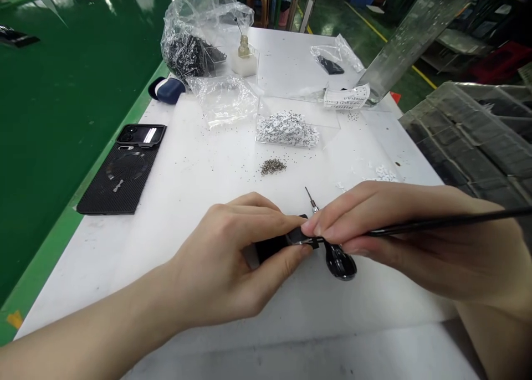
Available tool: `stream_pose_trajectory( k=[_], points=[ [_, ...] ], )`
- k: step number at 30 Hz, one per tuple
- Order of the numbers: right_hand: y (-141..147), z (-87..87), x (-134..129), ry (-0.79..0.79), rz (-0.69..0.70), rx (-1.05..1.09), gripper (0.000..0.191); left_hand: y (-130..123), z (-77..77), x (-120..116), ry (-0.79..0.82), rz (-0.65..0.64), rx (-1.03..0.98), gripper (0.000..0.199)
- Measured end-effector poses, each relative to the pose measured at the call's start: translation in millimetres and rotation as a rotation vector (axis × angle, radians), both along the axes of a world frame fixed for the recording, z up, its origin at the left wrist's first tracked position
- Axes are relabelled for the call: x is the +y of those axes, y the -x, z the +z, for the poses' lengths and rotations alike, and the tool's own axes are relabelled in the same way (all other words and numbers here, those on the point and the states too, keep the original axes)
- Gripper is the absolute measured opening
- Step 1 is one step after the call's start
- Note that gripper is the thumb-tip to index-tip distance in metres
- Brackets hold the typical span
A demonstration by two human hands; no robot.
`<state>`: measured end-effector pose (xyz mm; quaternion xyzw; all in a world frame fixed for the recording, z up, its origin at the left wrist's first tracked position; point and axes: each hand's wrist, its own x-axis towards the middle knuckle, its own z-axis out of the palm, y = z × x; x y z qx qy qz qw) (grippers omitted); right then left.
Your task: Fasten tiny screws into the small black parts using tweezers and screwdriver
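My left hand [233,258] pinches a small black plastic-looking part [270,248] between thumb and fingers, low over the white work sheet. My right hand [399,236] is closed round a long, thin black tool [440,222] that may be tweezers; its tip meets the black part by my left fingertips. Below my right fingers lies a small screwdriver with a thin metal shaft and a glossy black rounded handle [341,262]; its middle is hidden. Beyond my hands sit a heap of tiny metal pieces [273,167] and a clear tray [332,122] of small white-and-grey pieces.
A black phone-like item [120,169] lies at the left. Behind it are a dark blue object [167,90], a clear bag of black parts [187,53] and a small bottle [243,46]. A clear cylinder [411,42] and stacked clear bins [477,131] stand at the right.
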<state>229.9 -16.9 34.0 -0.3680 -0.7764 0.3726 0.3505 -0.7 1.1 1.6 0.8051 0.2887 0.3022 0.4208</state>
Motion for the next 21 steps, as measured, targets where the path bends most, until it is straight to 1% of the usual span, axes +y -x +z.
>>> stream_pose_trajectory(
  k=[9, 16, 21],
  points=[
    [0.7, -1.3, 0.2, 0.004, -0.009, 0.013, 0.02, -0.7, -0.7, 1.8, -0.001, -0.009, -0.028, 0.021],
    [-0.9, -2.6, 0.7, -0.001, -0.015, 0.008, 0.019, -0.3, -2.3, 1.5, 0.008, -0.013, -0.048, 0.02],
    [-2.3, -4.4, 0.4, 0.0, -0.018, 0.015, 0.018, 0.0, -1.8, 2.0, 0.005, -0.02, -0.026, 0.017]
  ],
)
